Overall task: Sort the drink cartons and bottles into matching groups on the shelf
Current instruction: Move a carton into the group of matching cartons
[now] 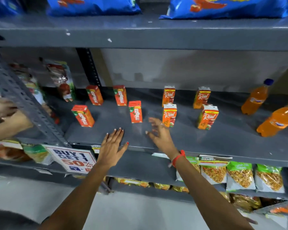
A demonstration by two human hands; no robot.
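Note:
On the grey shelf (pixel 181 140) stand several red-orange Maaza cartons (pixel 135 112) at the left and several orange Real cartons (pixel 169 115) in the middle. Two orange soda bottles (pixel 255 97) with blue caps lean at the right. My left hand (pixel 112 145) lies flat on the shelf's front edge, fingers spread, holding nothing. My right hand (pixel 160 132) hovers open just in front of the nearest Real carton and right of the nearest Maaza carton, touching neither.
Another person's hand (pixel 2 109) reaches in at the far left beside a perforated upright (pixel 32 107). Blue snack bags (pixel 93 4) lie on the shelf above. Snack packets (pixel 239 176) fill the shelf below. A "Buy 1 Get 1" sign (pixel 73 159) hangs on the edge.

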